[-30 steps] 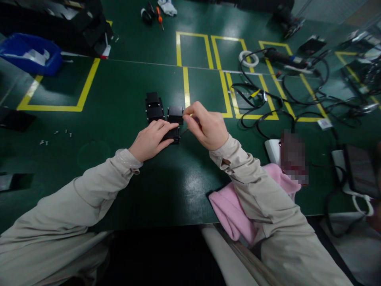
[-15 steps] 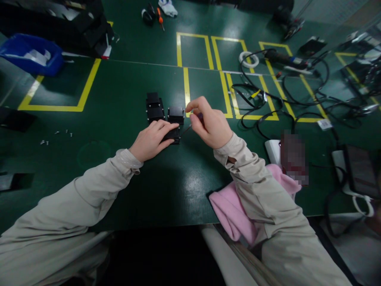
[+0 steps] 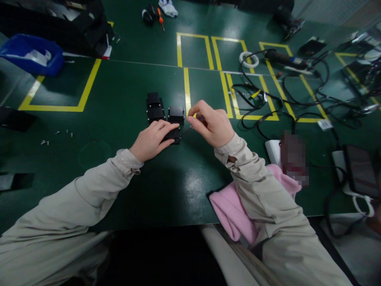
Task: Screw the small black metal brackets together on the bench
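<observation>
My left hand (image 3: 152, 140) presses and grips a small black block (image 3: 175, 136) on the green table, its fingers lying across the top. In my right hand (image 3: 212, 124) is a thin screwdriver (image 3: 187, 130), its handle mostly hidden by the fingers and its shaft pointing down-left at the block's right side. Just behind the gripped block stands another black block (image 3: 176, 114) with small screws at its sides. To the left of that, more black blocks (image 3: 155, 113) sit in a short column, partly behind my left fingers.
Several loose screws (image 3: 45, 142) lie at the left. A blue bin (image 3: 53, 59) is at the back left. Black cables (image 3: 262, 113) spread over the right side. A pink cloth (image 3: 229, 206) lies under my right forearm. An orange screwdriver (image 3: 160, 16) lies far back.
The fingers of my right hand have curled closer together round the screwdriver, the index finger moving down. My left hand and the blocks look the same.
</observation>
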A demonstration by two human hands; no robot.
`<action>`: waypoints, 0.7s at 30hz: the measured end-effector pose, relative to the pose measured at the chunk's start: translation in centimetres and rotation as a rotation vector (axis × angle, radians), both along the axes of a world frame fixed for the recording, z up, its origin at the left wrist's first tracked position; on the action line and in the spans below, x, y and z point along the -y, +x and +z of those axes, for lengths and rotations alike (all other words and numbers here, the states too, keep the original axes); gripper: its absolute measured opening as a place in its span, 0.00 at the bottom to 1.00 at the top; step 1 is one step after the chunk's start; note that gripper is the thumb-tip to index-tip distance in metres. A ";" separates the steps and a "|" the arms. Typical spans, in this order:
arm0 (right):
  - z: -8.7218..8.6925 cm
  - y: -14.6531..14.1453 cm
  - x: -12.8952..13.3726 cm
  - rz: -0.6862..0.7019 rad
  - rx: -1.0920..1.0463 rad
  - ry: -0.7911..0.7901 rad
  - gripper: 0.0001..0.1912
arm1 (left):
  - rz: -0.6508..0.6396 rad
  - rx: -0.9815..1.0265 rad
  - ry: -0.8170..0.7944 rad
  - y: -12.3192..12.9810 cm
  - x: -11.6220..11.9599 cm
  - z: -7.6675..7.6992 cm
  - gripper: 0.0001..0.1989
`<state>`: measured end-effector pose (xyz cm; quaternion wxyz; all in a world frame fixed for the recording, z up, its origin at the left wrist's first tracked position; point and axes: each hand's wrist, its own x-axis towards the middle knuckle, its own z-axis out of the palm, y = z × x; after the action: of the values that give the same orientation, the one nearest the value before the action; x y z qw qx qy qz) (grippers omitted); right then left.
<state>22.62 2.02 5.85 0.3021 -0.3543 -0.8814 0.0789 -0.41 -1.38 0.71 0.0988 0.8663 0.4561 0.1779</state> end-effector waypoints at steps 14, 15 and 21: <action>0.0 0.0 0.2 0.024 -0.004 -0.008 0.18 | -0.008 -0.005 0.024 0.0 -0.1 -0.1 0.23; 0.0 0.0 0.2 0.028 -0.006 -0.010 0.17 | -0.009 -0.001 0.024 0.0 -0.1 -0.1 0.23; 0.0 -0.2 0.2 0.049 0.011 -0.006 0.21 | -0.016 0.005 0.029 0.0 -0.1 -0.2 0.23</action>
<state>22.41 1.79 5.84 0.2942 -0.3341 -0.8912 0.0869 -0.45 -1.32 0.55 0.0889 0.8709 0.4462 0.1858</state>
